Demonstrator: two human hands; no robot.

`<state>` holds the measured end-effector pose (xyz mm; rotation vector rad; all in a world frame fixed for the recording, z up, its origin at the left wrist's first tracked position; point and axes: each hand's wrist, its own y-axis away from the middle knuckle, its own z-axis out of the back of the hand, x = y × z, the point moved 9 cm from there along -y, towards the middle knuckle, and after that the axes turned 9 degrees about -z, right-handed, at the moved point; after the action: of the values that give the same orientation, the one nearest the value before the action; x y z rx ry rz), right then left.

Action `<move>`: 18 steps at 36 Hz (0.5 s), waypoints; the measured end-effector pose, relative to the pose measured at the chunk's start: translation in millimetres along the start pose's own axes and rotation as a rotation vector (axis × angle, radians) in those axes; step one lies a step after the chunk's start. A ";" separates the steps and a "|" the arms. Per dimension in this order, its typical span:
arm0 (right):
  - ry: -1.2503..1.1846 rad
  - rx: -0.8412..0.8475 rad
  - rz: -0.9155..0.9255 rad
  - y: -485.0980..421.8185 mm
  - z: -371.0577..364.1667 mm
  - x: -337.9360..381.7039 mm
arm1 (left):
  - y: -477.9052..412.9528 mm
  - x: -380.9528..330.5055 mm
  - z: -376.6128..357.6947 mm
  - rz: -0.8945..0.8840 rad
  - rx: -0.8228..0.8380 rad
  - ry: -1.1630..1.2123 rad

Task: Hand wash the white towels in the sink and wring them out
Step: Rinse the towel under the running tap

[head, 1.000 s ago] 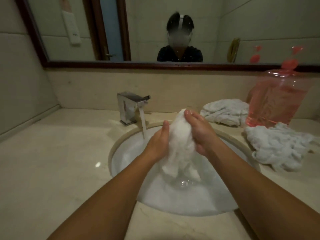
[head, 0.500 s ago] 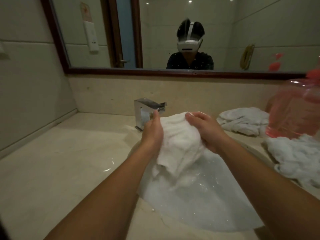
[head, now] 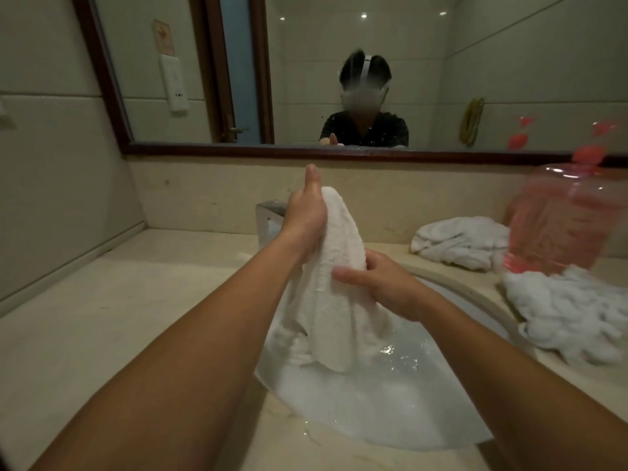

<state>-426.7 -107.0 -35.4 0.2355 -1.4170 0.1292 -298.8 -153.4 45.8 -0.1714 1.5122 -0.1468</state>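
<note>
A wet white towel (head: pixel 334 300) hangs stretched above the sink (head: pixel 475 294), its lower end trailing into the foamy water. My left hand (head: pixel 306 215) grips the towel's top end, raised in front of the faucet (head: pixel 268 222). My right hand (head: pixel 380 283) clasps the towel lower down, fingers wrapped across its front. Two more white towels lie on the counter to the right: a folded heap (head: pixel 458 243) at the back and a crumpled one (head: pixel 571 311) beside the sink rim.
A pink translucent jug (head: pixel 564 219) stands on the counter at the right, between the two spare towels. A framed mirror (head: pixel 339 79) spans the wall behind. The beige counter (head: pixel 119 317) stretches to the left up to the side wall.
My left hand has lifted the towel's top end higher, while my right hand has slid down its length. The towel now hangs long instead of bunched. The view has shifted closer.
</note>
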 end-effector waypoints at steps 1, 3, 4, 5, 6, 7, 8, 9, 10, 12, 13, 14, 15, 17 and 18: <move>-0.005 0.011 0.000 0.1 -1.9 1.0 | -1.1 -3.6 -2.6 -0.021 0.009 -0.003; -0.007 -0.020 -0.012 -1.4 -1.2 1.1 | -3.7 -4.9 -4.4 -0.079 0.027 -0.037; -0.016 -0.054 -0.021 -1.8 1.1 0.8 | -2.3 -2.7 -3.5 -0.101 0.034 -0.054; -0.045 -0.088 -0.030 -2.4 4.3 -0.8 | -0.5 2.8 -1.5 -0.114 0.039 -0.068; -0.095 -0.121 -0.040 -2.5 7.6 -2.3 | 1.3 9.4 0.7 -0.126 0.045 -0.092; -0.149 -0.156 -0.044 -2.6 11.5 -3.9 | 4.4 16.2 2.7 -0.135 0.052 -0.115; -0.199 -0.188 -0.043 -2.7 15.2 -4.6 | 7.2 23.9 4.8 -0.150 0.051 -0.135; -0.245 -0.216 -0.039 -3.2 18.5 -4.1 | 11.3 32.9 7.6 -0.163 0.050 -0.157; -0.293 -0.234 -0.036 -3.7 20.8 -2.4 | 16.4 40.5 9.4 -0.176 0.051 -0.187; -0.417 -0.252 -0.031 -5.8 25.7 4.2 | 25.8 57.2 11.3 -0.177 0.066 -0.236; -0.479 -0.261 -0.033 -6.7 28.2 9.4 | 28.8 66.9 11.5 -0.147 0.079 -0.249; -0.535 -0.269 -0.038 -7.0 30.5 15.7 | 32.1 75.4 12.2 -0.093 0.091 -0.261; -0.588 -0.278 -0.040 -7.7 33.1 22.2 | 35.2 85.1 13.9 -0.008 0.098 -0.262; -0.705 -0.278 -0.028 -10.3 35.9 37.6 | 46.1 107.8 11.3 0.200 0.148 -0.224; -0.751 -0.278 -0.016 -12.4 36.5 45.6 | 52.8 119.2 5.5 0.300 0.206 -0.194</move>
<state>-452.1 -130.1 13.5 0.0600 -2.1549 -0.1926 -287.4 -125.7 -81.2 0.2007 1.3034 -0.0432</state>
